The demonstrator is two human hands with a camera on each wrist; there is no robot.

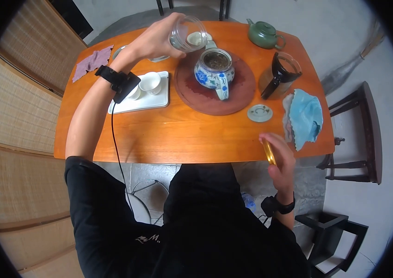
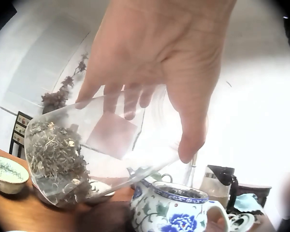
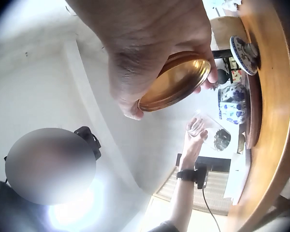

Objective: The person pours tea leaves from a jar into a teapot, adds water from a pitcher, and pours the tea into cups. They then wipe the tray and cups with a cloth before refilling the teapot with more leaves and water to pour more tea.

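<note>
My left hand (image 1: 157,41) grips a clear plastic jar (image 1: 188,34) behind and left of the teapot. It is tilted on its side, and dried tea leaves (image 2: 55,154) lie heaped toward one end in the left wrist view. My right hand (image 1: 283,160) holds a round gold lid (image 3: 176,84) by its edge near the table's front. Between the hands, a blue-and-white flowered teapot (image 1: 204,78) stands uncovered on a round reddish-brown board (image 1: 185,95), dark leaves inside it. Its lid (image 1: 260,113) lies on the table to the right.
A white tray (image 1: 152,104) with small white cups (image 1: 150,82) is at left, a purplish cloth (image 1: 92,63) beyond it. To the right are a glass pitcher (image 1: 277,78) with black handle, a green teapot (image 1: 264,34) and a light-blue cloth (image 1: 306,118). A cable hangs from my left wrist.
</note>
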